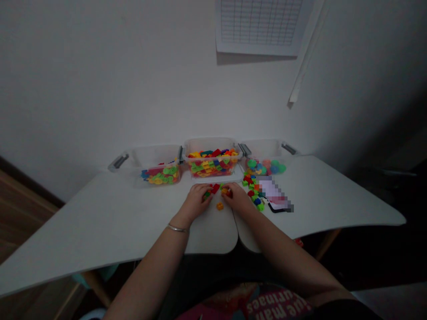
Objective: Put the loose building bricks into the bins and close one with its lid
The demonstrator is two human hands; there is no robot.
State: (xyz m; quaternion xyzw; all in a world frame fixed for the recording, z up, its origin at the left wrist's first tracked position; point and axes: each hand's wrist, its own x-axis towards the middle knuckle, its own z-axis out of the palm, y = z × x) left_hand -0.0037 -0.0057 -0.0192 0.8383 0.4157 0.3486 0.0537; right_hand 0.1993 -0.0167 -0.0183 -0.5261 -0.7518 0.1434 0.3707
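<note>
My left hand (197,201) is curled round small plastic building blocks, with a green block (207,194) showing under its fingers. A red block (215,188) sticks out at its fingertips, between the two hands. Close on the other side, my right hand (237,196) is closed on an orange block (227,191); its fingers partly cover it. A light green piece (222,186) shows just beyond the right fingertips. On the table below the hands lies a loose orange piece (219,206), touched by neither hand. Whether the held blocks are joined cannot be made out.
Three clear bins stand along the wall: a left bin (156,155), a middle bin (213,146) and a right bin (267,149), all holding coloured pieces. Loose blocks (251,194) lie right of my hands, beside a phone (275,195). The white table (133,222) has a seam near my right hand.
</note>
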